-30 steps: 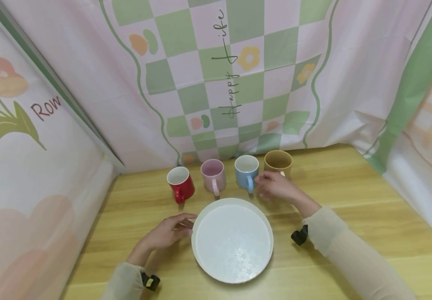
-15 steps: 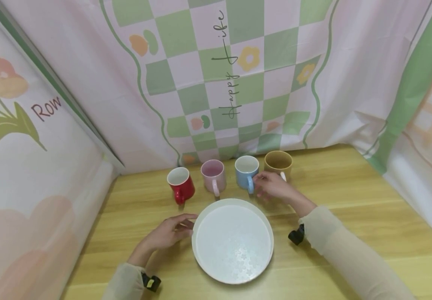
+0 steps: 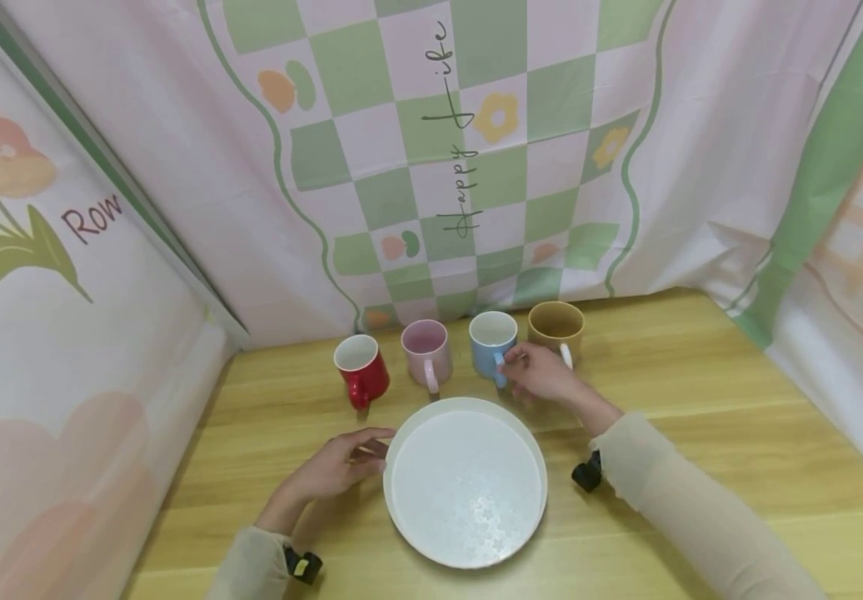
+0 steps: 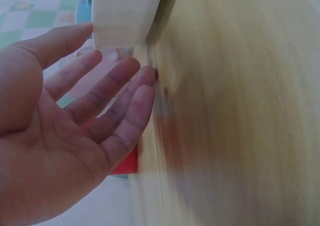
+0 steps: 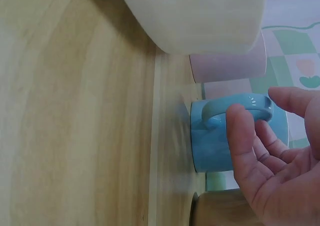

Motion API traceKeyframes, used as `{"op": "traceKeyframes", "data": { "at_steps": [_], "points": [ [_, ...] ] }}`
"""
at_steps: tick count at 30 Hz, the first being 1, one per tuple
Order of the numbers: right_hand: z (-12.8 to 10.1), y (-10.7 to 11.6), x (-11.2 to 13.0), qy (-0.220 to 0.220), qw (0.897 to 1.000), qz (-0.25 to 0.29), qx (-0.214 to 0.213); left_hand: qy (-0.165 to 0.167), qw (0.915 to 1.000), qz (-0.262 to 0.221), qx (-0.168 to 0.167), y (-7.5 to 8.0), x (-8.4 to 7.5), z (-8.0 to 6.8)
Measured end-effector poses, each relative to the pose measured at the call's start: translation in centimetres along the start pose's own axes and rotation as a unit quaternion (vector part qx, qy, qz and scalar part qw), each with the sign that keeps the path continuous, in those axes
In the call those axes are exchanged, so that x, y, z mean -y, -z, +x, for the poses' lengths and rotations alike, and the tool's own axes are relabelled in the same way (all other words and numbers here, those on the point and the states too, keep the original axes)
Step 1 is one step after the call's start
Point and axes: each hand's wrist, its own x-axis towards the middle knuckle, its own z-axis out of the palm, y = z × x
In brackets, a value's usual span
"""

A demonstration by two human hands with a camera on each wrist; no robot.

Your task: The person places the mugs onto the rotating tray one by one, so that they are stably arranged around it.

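Observation:
My left hand (image 3: 336, 460) is beside a round white tray (image 3: 467, 483); the left wrist view shows its thumb tip right at the tray's side wall (image 4: 125, 15) and loosely bent fingers. A light blue mug (image 3: 486, 357) with a white inside stands upright behind the tray, its handle towards me. Thumb and fingers of my right hand (image 3: 544, 371) are at that handle (image 5: 235, 103), spread around it with a gap between them in the right wrist view. Just right of it is a mustard-brown mug (image 3: 556, 320) with a pale handle, partly hidden by the right hand.
A pink mug (image 3: 428, 350) and a red mug (image 3: 361, 371) stand to the left in the same row on the wooden table (image 3: 671, 367). Behind them hangs a checked cloth (image 3: 506, 179), close to the mugs' backs. Cloth walls bound both sides.
My right hand has shifted slightly left, from beside the blue mug to its handle. The left hand, tray and mugs have hardly moved.

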Motion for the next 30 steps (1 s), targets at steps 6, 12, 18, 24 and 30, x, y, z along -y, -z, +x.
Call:
{"op": "traceKeyframes", "data": {
  "at_steps": [6, 12, 18, 24, 30],
  "points": [
    [0.15, -0.41, -0.13, 0.003, 0.999, -0.034, -0.02, -0.005, 1.0, 0.005, -0.003, -0.08, 0.25, -0.04],
    [0.03, -0.44, -0.21, 0.014, 0.999, -0.043, -0.027, -0.009, 0.9999, 0.005, -0.003, -0.08, 0.3, -0.05],
    [-0.16, -0.13, -0.2, 0.014, 0.999, -0.035, -0.026, -0.009, 0.9999, 0.004, -0.003, -0.05, 0.09, -0.08],
    [-0.35, 0.33, -0.48, 0.013, 0.999, -0.037, -0.035, -0.003, 1.0, 0.006, -0.003, -0.04, 0.07, -0.1],
    [-0.16, 0.25, -0.69, 0.013, 0.999, -0.019, -0.033, -0.002, 0.9999, 0.017, -0.002, -0.03, 0.23, -0.03]
  ]
}}
